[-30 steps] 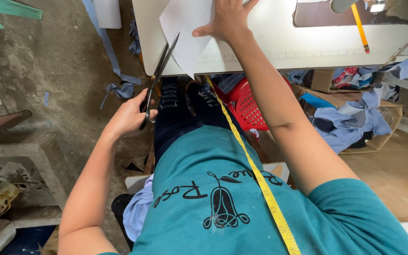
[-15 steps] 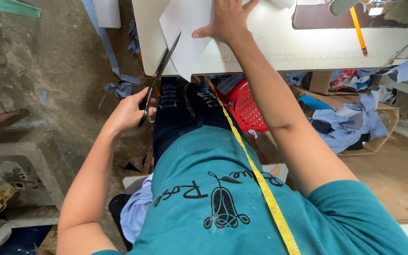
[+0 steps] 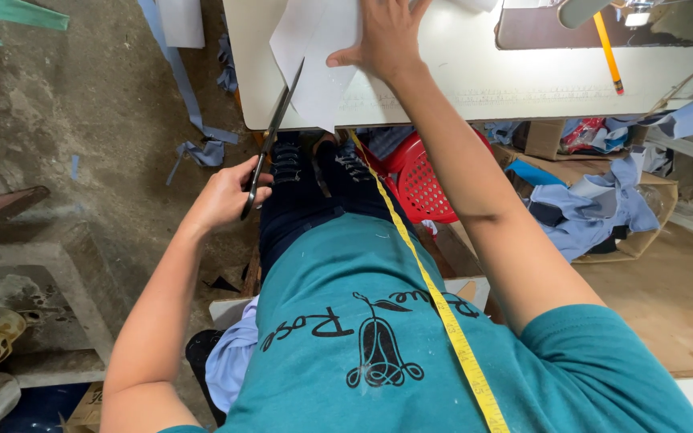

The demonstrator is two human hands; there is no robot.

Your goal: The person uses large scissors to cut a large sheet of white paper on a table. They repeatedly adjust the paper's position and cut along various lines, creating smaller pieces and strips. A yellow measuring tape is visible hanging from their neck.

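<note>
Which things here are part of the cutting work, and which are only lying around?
In use:
- left hand, closed on black scissors
- right hand, pressing flat on the white sheet
- white table under the sheet

Lying about:
- yellow pencil on the table
- red plastic basket under the table
- cardboard box of blue fabric scraps
- blue strips on the floor

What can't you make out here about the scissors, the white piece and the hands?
Head view only:
- right hand: fingertips cut off by the top edge.
- white piece: upper part beyond the top edge.
- scissors: handles hidden inside the left hand; whether the blades are parted is too fine to tell.
</note>
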